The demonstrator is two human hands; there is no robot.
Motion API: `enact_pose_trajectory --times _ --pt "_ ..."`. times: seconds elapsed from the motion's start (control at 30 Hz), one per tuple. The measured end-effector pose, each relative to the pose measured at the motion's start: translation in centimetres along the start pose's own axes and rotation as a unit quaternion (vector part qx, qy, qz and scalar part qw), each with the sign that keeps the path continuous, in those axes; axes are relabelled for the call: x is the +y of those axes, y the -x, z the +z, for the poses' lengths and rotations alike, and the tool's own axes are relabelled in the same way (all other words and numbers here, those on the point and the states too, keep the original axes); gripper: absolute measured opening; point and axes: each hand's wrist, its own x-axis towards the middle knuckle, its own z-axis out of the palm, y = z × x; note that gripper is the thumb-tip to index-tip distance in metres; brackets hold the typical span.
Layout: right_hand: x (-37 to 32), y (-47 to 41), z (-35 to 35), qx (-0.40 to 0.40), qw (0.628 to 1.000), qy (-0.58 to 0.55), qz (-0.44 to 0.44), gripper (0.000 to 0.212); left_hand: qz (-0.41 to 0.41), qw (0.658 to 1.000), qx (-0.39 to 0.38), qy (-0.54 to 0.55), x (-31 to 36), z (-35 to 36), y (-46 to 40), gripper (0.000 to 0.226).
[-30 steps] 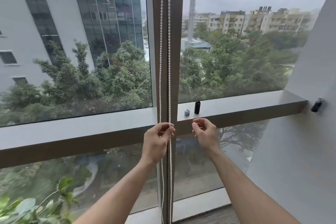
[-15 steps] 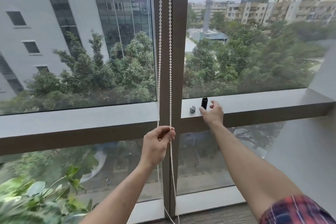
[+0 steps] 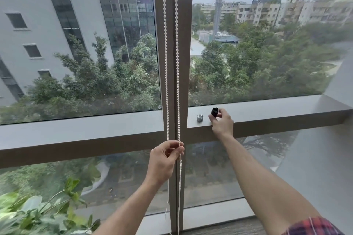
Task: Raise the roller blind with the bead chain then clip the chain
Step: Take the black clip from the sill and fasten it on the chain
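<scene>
From the head camera, the right hand (image 3: 221, 121) has left the chain and gone to the ledge (image 3: 277, 107), where its thumb and fingers now pinch the black clip (image 3: 214, 112); a second ago it hovered beside the left hand. That suggests the raising is done, since no blind shows in the glass, and the clipping step has begun. The clip stands upright on the ledge, long axis vertical, just right of a small grey piece (image 3: 199, 118). The left hand (image 3: 164, 160) pinches the bead chain (image 3: 177, 63) below the ledge, against the window post (image 3: 183, 44). Both strands run straight up and down, taut above the hand, slack below.
</scene>
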Motion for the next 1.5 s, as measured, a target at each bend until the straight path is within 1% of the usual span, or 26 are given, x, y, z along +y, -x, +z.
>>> enact_pose_trajectory --times 0.07,0.13,0.27,0.37,0.5,0.63,0.7,0.77,0.87,0.97,1.07,1.33,1.5 --pt "0.1 1.7 -0.3 0.013 0.999 -0.015 -0.025 0.022 0.002 1.0 0.006 0.004 -0.1 0.2 0.1 0.019" --pt "0.2 3.7 -0.4 0.003 0.998 -0.033 -0.052 0.021 0.005 1.0 0.008 0.002 -0.1 0.3 0.2 0.023" --pt "0.5 7.8 -0.2 -0.06 0.991 -0.067 -0.101 0.018 0.029 0.999 -0.001 -0.025 0.1 0.5 0.6 0.025" --pt "0.6 10.3 0.4 -0.095 0.986 -0.069 -0.121 0.023 0.04 0.999 -0.002 -0.026 0.3 0.6 1.0 0.025" --pt "0.6 12.4 1.0 -0.133 0.98 -0.07 -0.133 0.024 0.077 0.996 -0.024 -0.032 0.7 0.7 1.8 0.013" --pt "0.4 13.7 1.4 -0.157 0.974 -0.093 -0.132 0.026 0.101 0.994 -0.022 -0.031 1.1 0.1 1.9 0.024" --pt "0.3 14.3 1.5 -0.167 0.971 -0.111 -0.129 0.021 0.117 0.992 -0.016 -0.046 1.2 -0.3 1.8 0.024" --pt "0.3 14.8 1.6 -0.179 0.967 -0.13 -0.128 0.019 0.131 0.988 -0.015 -0.076 1.4 -0.8 1.8 0.024" --pt "0.0 15.6 1.6 -0.191 0.96 -0.155 -0.134 0.023 0.155 0.978 -0.02 -0.138 1.8 -1.4 1.7 0.036" --pt "-0.2 16.1 1.6 -0.19 0.957 -0.164 -0.147 0.024 0.149 0.977 -0.034 -0.148 2.2 -1.8 1.7 0.047" --pt "-0.4 16.4 1.6 -0.183 0.957 -0.173 -0.145 0.024 0.15 0.976 -0.052 -0.146 2.3 -1.9 1.8 0.048" --pt "-0.9 16.9 1.7 -0.18 0.955 -0.182 -0.15 0.021 0.125 0.984 -0.073 -0.105 2.6 -2.6 1.9 0.042" --pt "-1.4 17.2 1.9 -0.188 0.951 -0.189 -0.155 0.024 0.072 0.992 -0.072 -0.076 2.2 -3.2 1.8 0.04"
